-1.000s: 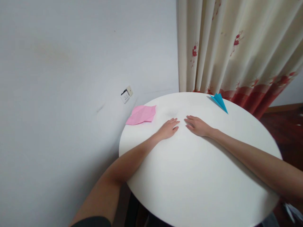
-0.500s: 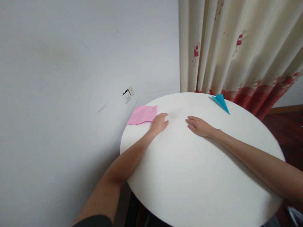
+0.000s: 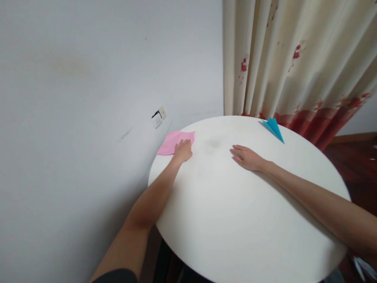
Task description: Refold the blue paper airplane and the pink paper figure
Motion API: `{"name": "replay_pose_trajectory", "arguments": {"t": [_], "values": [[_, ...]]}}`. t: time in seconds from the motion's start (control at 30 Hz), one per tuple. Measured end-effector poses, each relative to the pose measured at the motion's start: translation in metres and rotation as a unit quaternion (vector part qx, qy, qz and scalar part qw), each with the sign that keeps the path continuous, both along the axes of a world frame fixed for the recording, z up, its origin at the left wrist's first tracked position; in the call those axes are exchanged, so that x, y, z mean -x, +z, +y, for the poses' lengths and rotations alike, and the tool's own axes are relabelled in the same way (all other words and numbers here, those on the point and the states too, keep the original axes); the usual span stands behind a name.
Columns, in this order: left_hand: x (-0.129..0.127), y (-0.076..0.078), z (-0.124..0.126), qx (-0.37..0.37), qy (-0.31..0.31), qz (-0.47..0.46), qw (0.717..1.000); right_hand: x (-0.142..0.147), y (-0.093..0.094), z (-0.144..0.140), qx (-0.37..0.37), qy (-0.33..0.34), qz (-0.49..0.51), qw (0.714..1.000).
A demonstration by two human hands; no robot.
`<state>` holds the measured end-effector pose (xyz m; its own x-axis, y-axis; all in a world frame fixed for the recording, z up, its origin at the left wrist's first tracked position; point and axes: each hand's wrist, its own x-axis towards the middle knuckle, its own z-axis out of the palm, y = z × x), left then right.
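A pink folded paper [image 3: 170, 142] lies at the far left edge of the round white table [image 3: 241, 220]. My left hand [image 3: 183, 150] rests on its near right part, fingers curled over the sheet. Whether the fingers grip it or only press on it is unclear. My right hand [image 3: 246, 157] lies flat and open on the bare tabletop near the middle, holding nothing. A blue paper plane [image 3: 273, 127] sits at the far edge of the table, beyond my right hand.
A grey wall with a socket [image 3: 157, 117] stands close on the left. A cream curtain [image 3: 294, 63] with red flowers hangs behind the table. Dark wooden floor [image 3: 359, 165] shows at the right.
My left hand has slid left across the table from beside my right hand onto the pink paper. My right hand has stayed where it was.
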<state>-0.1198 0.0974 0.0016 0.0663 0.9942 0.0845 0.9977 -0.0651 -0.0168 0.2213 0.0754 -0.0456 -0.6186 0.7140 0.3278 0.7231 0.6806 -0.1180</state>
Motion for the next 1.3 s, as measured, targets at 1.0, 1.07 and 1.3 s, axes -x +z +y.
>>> {"name": "replay_pose_trajectory", "arguments": {"t": [1.0, 1.07, 1.3], "values": [[-0.09, 0.005, -0.046, 0.008, -0.44, -0.166, 0.882, -0.021, 0.027, 0.012, -0.123, -0.138, 0.339, 0.923], [-0.091, -0.003, -0.04, -0.046, -0.361, -0.191, 0.912, -0.022, 0.025, 0.013, -0.097, -0.111, 0.313, 0.938], [-0.086, -0.031, -0.016, -0.034, -0.21, -0.209, 0.955, -0.017, 0.012, 0.009, 0.034, -0.037, 0.141, 0.989]]}}
